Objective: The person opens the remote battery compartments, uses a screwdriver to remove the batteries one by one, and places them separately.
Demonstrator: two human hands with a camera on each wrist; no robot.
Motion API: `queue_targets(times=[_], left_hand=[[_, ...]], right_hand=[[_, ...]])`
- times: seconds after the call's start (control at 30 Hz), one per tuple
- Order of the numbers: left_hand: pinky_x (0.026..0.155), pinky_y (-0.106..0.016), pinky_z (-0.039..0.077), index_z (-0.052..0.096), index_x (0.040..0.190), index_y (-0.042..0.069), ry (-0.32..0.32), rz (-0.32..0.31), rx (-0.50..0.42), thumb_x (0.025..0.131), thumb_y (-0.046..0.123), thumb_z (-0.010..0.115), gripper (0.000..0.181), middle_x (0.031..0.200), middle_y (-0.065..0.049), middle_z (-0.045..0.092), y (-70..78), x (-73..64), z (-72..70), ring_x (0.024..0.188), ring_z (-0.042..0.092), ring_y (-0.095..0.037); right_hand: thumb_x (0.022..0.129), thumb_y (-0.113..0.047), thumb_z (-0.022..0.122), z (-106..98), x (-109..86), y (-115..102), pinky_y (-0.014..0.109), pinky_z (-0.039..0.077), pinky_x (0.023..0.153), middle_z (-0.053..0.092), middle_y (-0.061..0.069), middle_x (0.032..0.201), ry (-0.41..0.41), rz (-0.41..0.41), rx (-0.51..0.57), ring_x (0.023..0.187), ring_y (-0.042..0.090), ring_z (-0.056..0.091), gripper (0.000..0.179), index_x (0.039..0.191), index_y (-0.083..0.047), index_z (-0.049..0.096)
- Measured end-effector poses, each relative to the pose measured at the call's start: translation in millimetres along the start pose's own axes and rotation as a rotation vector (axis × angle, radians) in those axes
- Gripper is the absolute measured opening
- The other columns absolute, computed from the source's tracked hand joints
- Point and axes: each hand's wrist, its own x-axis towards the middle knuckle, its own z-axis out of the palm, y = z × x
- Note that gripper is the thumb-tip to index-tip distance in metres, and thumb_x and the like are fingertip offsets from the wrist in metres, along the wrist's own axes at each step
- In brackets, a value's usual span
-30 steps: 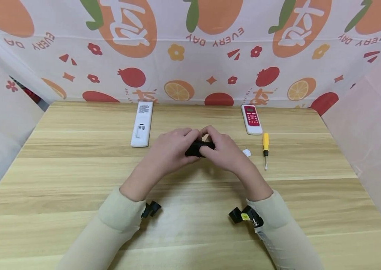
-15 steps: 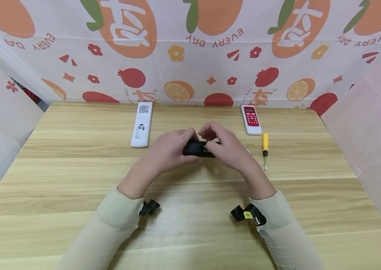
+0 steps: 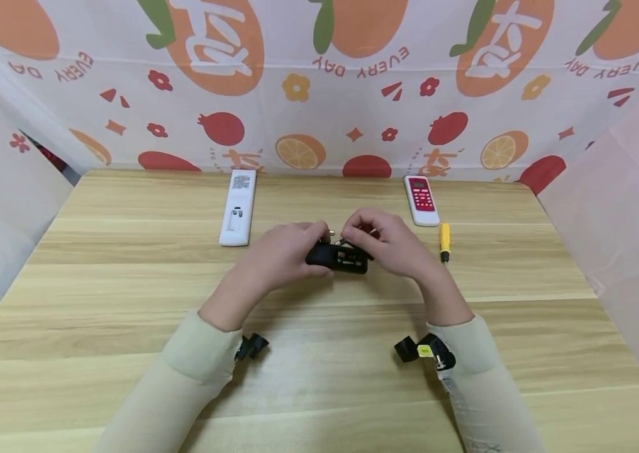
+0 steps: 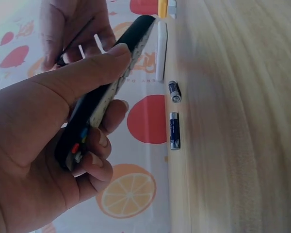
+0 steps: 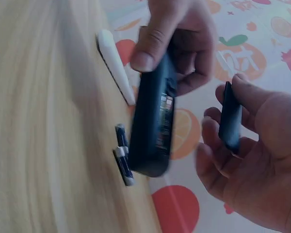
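In the head view my left hand [image 3: 282,255] grips a black remote control [image 3: 322,255] by one end, its back turned up and the battery compartment uncovered. Metal contacts show inside it. Coloured buttons on the remote's underside appear in the left wrist view. My right hand [image 3: 395,246] is just right of the remote, and its thumb and fingers pinch the thin black battery cover [image 5: 230,121], apart from the remote. Beyond the remote, two small dark-blue batteries lie on the table, a nearer battery [image 4: 174,131] and a farther battery [image 4: 174,92].
A long white remote [image 3: 238,207] lies face down at the back left of the wooden table [image 3: 319,377]. Back right is a white remote with a red keypad [image 3: 422,201]. A yellow-handled screwdriver [image 3: 445,240] lies in front of it, its tip hidden behind my right wrist. A fruit-print curtain [image 3: 319,94] hangs behind.
My right hand has moved right, off the black remote, taking the battery cover with it. The compartment has come into view. My left hand keeps its grip on the remote in nearly the same place.
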Motion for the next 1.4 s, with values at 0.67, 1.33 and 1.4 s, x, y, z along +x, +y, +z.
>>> queue_targets(times=[0.67,1.33,1.4], left_hand=[[0.077,-0.038,0.049,0.057,0.110,0.020,-0.149,-0.051,0.071,0.078,0.049,0.082,0.050,0.106,-0.001,0.067,-0.1,2.1,7.2,0.085,0.058,-0.020],[0.078,-0.040,0.045,0.057,0.111,0.018,-0.218,-0.090,0.141,0.082,0.055,0.076,0.051,0.108,-0.001,0.065,-1.9,1.5,15.3,0.093,0.054,-0.023],[0.080,-0.042,0.045,0.058,0.111,0.018,-0.227,-0.095,0.154,0.082,0.056,0.075,0.051,0.110,-0.002,0.064,-1.7,1.2,15.4,0.097,0.053,-0.024]], right_hand=[[0.088,-0.017,0.075,-23,-6.8,28,0.039,0.045,0.071,0.066,0.004,0.084,0.107,0.476,-0.509,0.079,0.024,0.059,0.009,0.085,-0.016,0.066],[0.095,-0.024,0.067,-25,-9.2,34,0.036,0.045,0.067,0.067,0.004,0.088,-0.058,0.532,-0.492,0.080,0.023,0.058,0.009,0.093,-0.016,0.069],[0.096,-0.028,0.065,-31,-10.7,34,0.037,0.045,0.068,0.067,0.005,0.091,-0.036,0.537,-0.491,0.082,0.024,0.058,0.013,0.095,-0.016,0.068]])
